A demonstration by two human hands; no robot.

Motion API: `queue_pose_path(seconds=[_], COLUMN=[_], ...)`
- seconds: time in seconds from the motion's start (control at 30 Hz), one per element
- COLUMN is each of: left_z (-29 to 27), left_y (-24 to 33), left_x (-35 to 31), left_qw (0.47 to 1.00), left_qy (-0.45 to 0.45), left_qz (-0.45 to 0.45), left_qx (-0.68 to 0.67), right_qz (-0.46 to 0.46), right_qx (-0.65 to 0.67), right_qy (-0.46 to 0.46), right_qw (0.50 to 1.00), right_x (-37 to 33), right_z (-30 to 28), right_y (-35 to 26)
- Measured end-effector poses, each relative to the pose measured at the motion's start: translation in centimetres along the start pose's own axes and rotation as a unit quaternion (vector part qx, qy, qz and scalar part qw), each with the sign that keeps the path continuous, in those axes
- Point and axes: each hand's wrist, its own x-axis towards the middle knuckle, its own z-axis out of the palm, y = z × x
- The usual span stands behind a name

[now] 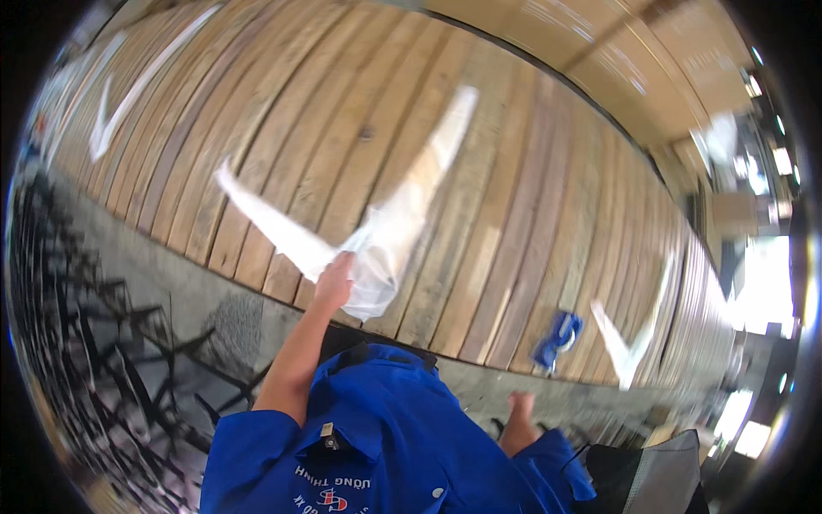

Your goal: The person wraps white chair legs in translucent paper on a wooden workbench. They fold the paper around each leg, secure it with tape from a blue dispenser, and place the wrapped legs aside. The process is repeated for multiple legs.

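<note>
A white V-shaped piece [282, 224] lies on the wooden planks in front of me, its two arms spreading away from my body. Crumpled, see-through white wrapping [372, 278] covers the corner where the arms meet. My left hand [336, 278] is closed on that near corner, though blur hides exactly what the fingers pinch. Low on the right, beside my body and off the planks, is my right hand [519, 407]. It is small and smeared, so its fingers cannot be made out, and nothing shows in it.
A blue-and-white object, perhaps a tape roll [558, 340], lies near the planks' front edge. More V-shaped white pieces rest at the right [631, 355] and far left [101, 141]. Cardboard boxes [591, 51] stand behind the planks [342, 111]. Dark pieces [111, 343] clutter the lower left.
</note>
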Motion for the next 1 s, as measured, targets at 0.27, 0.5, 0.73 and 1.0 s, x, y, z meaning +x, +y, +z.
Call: queue_pose_path(seconds=[0.27,0.5,0.73,1.0], left_z=[-1.5,-1.9,-1.3,0.1], left_y=[-1.4,-3.7,-6.0,-7.3], left_x=[-1.0,-0.1,-0.6,0.0], left_qw=[0.999,0.993,0.987,0.981], left_qy=[-0.032,-0.080,-0.062,-0.043], left_qz=[0.007,0.058,0.120,0.167], left_qx=[-0.002,-0.057,-0.084,-0.092], right_qz=[-0.178,-0.383,-0.280,-0.216], right_qx=[-0.022,-0.279,-0.524,-0.522], right_qy=[-0.128,-0.188,-0.125,-0.170], right_qw=[0.975,0.860,0.795,0.808], right_x=[-12.5,-25.5,-23.4,-23.3], right_z=[20.2,36.1,41.6,38.7], right_y=[-21.3,-49.4,-50.4,-49.3])
